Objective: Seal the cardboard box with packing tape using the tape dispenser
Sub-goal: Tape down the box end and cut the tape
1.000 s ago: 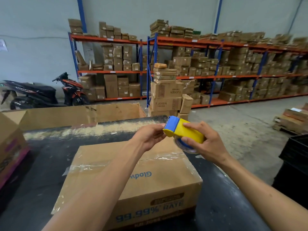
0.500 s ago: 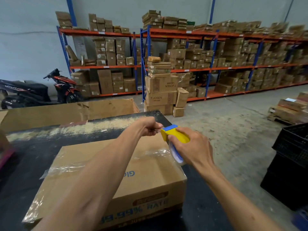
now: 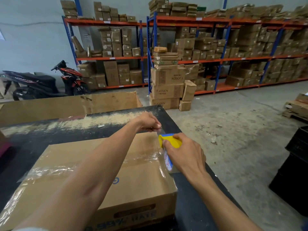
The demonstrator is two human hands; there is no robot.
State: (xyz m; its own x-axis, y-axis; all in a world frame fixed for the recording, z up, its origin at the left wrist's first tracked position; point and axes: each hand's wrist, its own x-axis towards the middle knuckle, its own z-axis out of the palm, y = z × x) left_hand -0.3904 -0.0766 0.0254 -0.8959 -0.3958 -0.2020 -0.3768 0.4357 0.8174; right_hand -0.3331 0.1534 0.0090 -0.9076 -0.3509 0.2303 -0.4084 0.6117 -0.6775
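A closed cardboard box (image 3: 136, 179) lies on the black table (image 3: 33, 137), with wrinkled clear tape across its top. My right hand (image 3: 185, 155) grips the yellow and blue tape dispenser (image 3: 168, 141) at the box's far right corner, the tape roll hanging just off the right edge. My left hand (image 3: 149, 122) is beyond the box's far edge, fingers pinched on the free end of the clear tape (image 3: 160, 130), which stretches a short way from the dispenser.
A large open carton (image 3: 66, 105) stands behind the table. A stack of boxes (image 3: 168, 84) sits on the concrete floor ahead, with loaded shelving (image 3: 216, 52) behind. A scooter (image 3: 41, 84) is parked at left. Black crates (image 3: 296, 167) stand at right.
Both hands have lowered toward the box's far right corner. The left hand has pulled the tape end away from the dispenser, and the dispenser has tipped downward beside the box's edge.
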